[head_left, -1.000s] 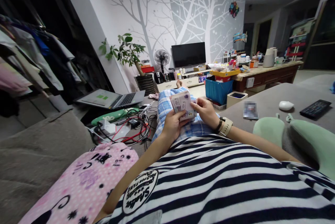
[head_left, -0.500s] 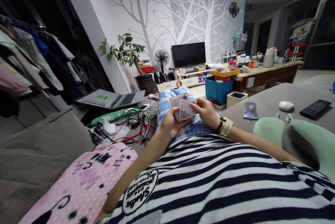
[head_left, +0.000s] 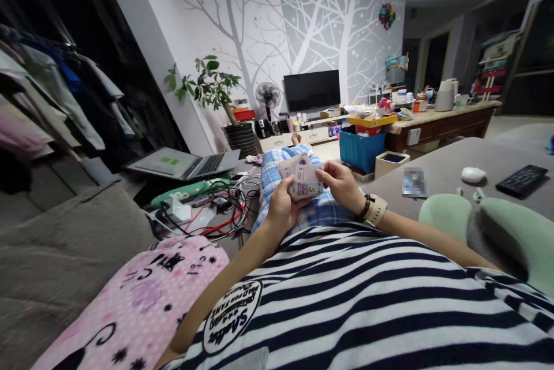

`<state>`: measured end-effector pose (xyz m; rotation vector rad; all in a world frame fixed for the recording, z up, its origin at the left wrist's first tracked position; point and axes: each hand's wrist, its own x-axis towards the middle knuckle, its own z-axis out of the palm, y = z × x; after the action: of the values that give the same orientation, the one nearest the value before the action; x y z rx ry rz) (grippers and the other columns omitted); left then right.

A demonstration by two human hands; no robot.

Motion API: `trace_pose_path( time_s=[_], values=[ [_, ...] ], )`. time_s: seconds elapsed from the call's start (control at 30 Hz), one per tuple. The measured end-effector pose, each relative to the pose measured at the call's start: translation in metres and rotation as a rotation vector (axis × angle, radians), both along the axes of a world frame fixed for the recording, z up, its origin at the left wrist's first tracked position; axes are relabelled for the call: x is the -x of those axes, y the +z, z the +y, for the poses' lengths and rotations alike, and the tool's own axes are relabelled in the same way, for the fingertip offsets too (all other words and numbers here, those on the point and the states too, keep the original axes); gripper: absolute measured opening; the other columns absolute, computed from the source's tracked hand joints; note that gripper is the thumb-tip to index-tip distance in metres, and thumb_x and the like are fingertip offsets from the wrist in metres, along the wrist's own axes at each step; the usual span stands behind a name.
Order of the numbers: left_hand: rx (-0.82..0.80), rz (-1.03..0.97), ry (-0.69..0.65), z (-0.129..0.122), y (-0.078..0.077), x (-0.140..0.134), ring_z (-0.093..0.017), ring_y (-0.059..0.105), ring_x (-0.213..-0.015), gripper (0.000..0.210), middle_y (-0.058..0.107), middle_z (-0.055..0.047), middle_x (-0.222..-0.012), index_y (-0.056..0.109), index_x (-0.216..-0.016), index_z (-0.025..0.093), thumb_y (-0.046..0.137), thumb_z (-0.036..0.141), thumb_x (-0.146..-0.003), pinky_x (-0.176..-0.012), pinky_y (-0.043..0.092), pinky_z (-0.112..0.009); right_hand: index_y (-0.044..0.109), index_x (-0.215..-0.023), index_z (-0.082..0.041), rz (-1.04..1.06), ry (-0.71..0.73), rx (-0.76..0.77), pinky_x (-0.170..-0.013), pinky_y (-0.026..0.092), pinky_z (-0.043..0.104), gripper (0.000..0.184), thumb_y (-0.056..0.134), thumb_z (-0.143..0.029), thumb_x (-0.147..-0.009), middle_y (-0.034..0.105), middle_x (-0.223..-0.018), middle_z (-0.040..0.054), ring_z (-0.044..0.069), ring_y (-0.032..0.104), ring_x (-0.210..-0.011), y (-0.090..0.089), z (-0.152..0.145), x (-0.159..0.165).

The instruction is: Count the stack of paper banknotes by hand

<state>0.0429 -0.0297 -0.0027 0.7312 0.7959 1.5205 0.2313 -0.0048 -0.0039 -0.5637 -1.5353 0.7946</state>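
Over the lap I hold a small fanned set of cards (head_left: 306, 178), pale with purple pictures and a printed number 5. My left hand (head_left: 283, 205) grips them from the lower left, its thumb lying on the front and its fingers behind. At the cards' right edge, my right hand (head_left: 344, 185) pinches with thumb and fingertips. Exactly how many cards there are cannot be made out. Beneath them lies blue checked cloth (head_left: 277, 165) over my legs.
On the left are a laptop (head_left: 182, 165), tangled cables (head_left: 234, 208) and a pink dotted blanket (head_left: 142, 295). To the right, a pixelated flat item (head_left: 414, 182), a white mouse (head_left: 473, 174), a black remote (head_left: 521, 180) and a green neck pillow (head_left: 511, 225) rest on the sofa.
The cards have tilted and drawn slightly closer together. My left hand has shifted a little, while my right hand stays at the right edge. The surroundings look the same.
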Motion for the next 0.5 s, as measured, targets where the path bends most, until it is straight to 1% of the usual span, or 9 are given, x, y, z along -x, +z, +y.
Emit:
trace_pose_path(
  time_s=[0.1,0.2,0.37,0.5],
  values=[
    [-0.024,-0.002,0.071,0.0017,0.0025,0.0019,-0.031,0.091,-0.090,0.033,0.094,-0.009,-0.102,0.089,-0.138,0.021,0.079,0.025,-0.106,-0.079,0.078,-0.039,0.061,-0.081,-0.030,0.012,0.010,-0.026,-0.071,0.050,0.038,0.077,0.093,-0.099,-0.090,0.056,-0.072,-0.0019,0.020,0.051,-0.070,-0.0010,-0.0023,0.0029],
    [-0.022,-0.008,0.102,0.0051,0.0025,0.0029,-0.027,0.088,-0.083,0.025,0.090,-0.006,-0.095,0.088,-0.127,0.020,0.080,0.021,-0.104,-0.075,0.075,-0.033,0.064,-0.081,-0.030,-0.011,0.008,-0.031,-0.071,0.049,0.038,0.076,0.090,-0.101,-0.091,0.057,-0.071,-0.0018,0.020,0.052,-0.070,-0.0021,-0.0027,0.0038],
    [-0.009,0.013,0.113,0.0085,-0.0019,0.0005,-0.027,0.088,-0.085,0.026,0.090,-0.006,-0.096,0.089,-0.126,0.018,0.080,0.020,-0.102,-0.075,0.076,-0.035,0.063,-0.079,-0.030,-0.037,0.019,-0.007,-0.070,0.050,0.037,0.077,0.088,-0.102,-0.091,0.056,-0.070,-0.0016,0.020,0.053,-0.071,-0.0013,-0.0028,0.0025],
    [0.004,-0.005,0.104,0.0087,-0.0029,-0.0009,-0.026,0.088,-0.084,0.022,0.090,-0.006,-0.096,0.089,-0.124,0.020,0.079,0.018,-0.104,-0.073,0.074,-0.031,0.070,-0.084,-0.029,-0.013,0.052,0.004,-0.067,0.051,0.038,0.073,0.093,-0.099,-0.088,0.060,-0.072,-0.0012,0.020,0.053,-0.069,-0.0007,-0.0032,0.0035]
  ],
)
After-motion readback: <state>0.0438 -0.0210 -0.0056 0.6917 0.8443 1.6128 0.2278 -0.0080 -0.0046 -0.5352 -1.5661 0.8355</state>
